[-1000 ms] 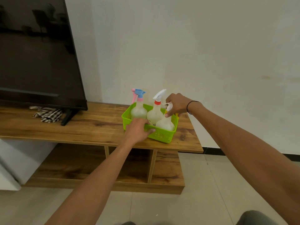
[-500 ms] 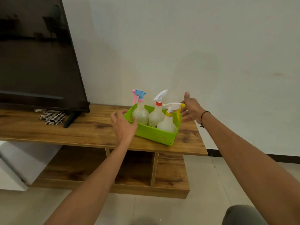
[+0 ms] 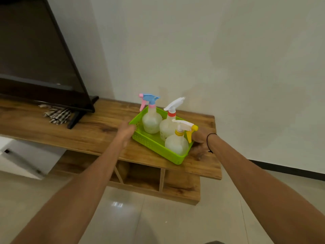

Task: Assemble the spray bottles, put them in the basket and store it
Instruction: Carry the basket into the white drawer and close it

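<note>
A green basket point(image 3: 154, 143) stands on the wooden TV stand point(image 3: 88, 132) near its right end. Three assembled spray bottles stand upright in it: one with a blue and pink trigger point(image 3: 152, 120), one with a white trigger and red collar point(image 3: 166, 128), and one with a white and yellow trigger point(image 3: 176, 144). My left hand point(image 3: 125, 131) is blurred and grips the basket's left end. My right hand point(image 3: 200, 138) holds the right end, partly hidden behind the yellow trigger.
A large dark TV point(image 3: 35, 59) stands on the left of the stand, with a checked cloth point(image 3: 58, 114) beside its foot. Open shelf compartments point(image 3: 144, 175) lie under the top. A white cabinet point(image 3: 17, 155) sits low at the left. The floor is tiled.
Both hands let go of the bottles, spread apart, and have now closed in on the two ends of the basket. The basket has turned slightly, and the view has shifted.
</note>
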`<action>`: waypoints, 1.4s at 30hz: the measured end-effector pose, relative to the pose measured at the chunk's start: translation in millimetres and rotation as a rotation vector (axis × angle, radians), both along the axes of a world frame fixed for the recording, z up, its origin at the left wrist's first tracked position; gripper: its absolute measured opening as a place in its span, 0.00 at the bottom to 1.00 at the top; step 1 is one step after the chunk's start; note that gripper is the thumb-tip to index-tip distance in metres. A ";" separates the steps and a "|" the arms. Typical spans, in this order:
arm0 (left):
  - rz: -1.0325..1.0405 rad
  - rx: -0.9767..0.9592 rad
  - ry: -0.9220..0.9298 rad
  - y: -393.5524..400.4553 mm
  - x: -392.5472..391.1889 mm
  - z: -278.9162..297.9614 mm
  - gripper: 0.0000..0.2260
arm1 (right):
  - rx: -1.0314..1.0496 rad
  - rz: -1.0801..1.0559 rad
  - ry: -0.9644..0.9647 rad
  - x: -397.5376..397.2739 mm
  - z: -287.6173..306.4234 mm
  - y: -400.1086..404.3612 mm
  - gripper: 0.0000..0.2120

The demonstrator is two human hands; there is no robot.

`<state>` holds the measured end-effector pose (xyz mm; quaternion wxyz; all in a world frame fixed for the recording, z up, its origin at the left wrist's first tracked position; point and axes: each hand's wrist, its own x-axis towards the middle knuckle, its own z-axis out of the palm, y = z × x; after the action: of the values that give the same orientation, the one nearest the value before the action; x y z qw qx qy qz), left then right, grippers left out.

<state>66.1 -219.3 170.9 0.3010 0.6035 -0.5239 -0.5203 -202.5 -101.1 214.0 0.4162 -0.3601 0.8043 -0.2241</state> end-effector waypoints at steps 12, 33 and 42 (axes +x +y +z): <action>0.194 0.178 0.163 63.0 49.1 164.3 0.18 | 0.169 0.382 0.364 38.6 151.1 2.8 0.15; 0.810 0.335 0.459 188.6 222.1 300.8 0.24 | 0.180 0.392 -0.023 260.8 260.3 -11.1 0.23; 0.856 0.408 0.477 179.0 293.2 231.8 0.31 | 0.263 0.444 0.039 359.1 236.8 -19.6 0.20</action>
<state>359.3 -40.3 402.8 0.4737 0.6745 -0.0357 -0.5651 156.6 -120.8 450.8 0.4828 -0.4747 0.7358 -0.0136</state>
